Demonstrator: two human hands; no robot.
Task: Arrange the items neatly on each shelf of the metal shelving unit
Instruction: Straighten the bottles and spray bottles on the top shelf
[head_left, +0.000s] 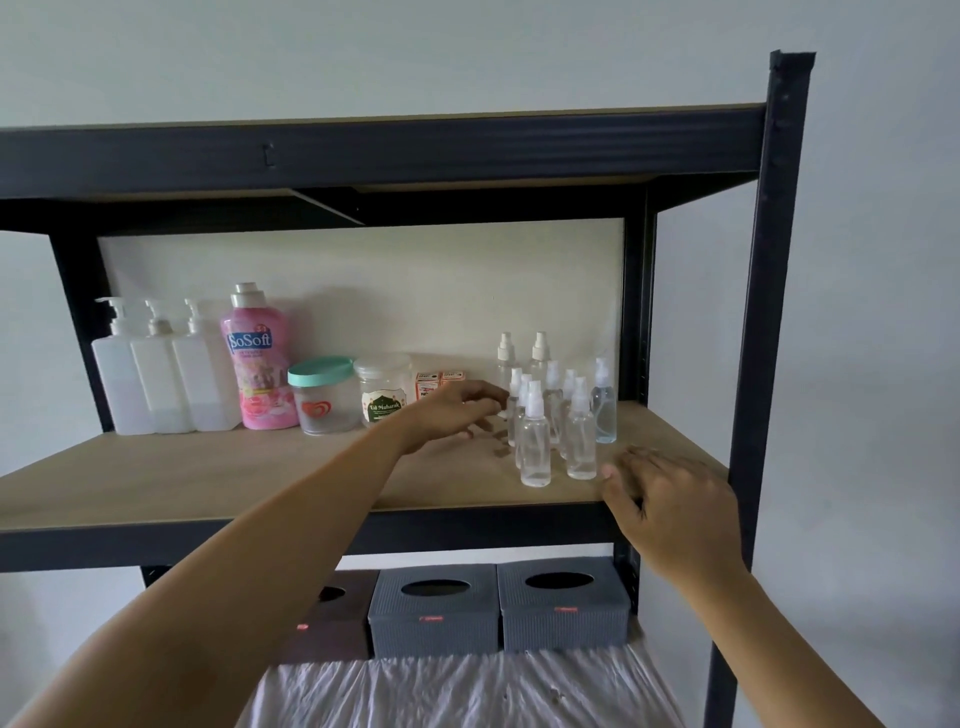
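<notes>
On the middle wooden shelf (218, 483) of the black metal shelving unit (769, 291), several small clear spray bottles (535, 441) stand clustered at the right. My left hand (457, 413) reaches in from the left, its curled fingers pinching a small spray bottle at the cluster's left edge; the hand hides most of that bottle. My right hand (670, 504) hovers over the shelf's front right edge, fingers relaxed and holding nothing, just right of the front bottles. Along the back stand three white pump bottles (156, 374), a pink softener bottle (257, 364) and two clear jars (322, 397).
Small orange-and-white boxes (439, 379) sit behind my left hand. The shelf below carries two grey tissue boxes (436, 608) and a dark one (332, 618) behind a crumpled white plastic sheet (467, 691). The top shelf's beam (363, 156) runs overhead.
</notes>
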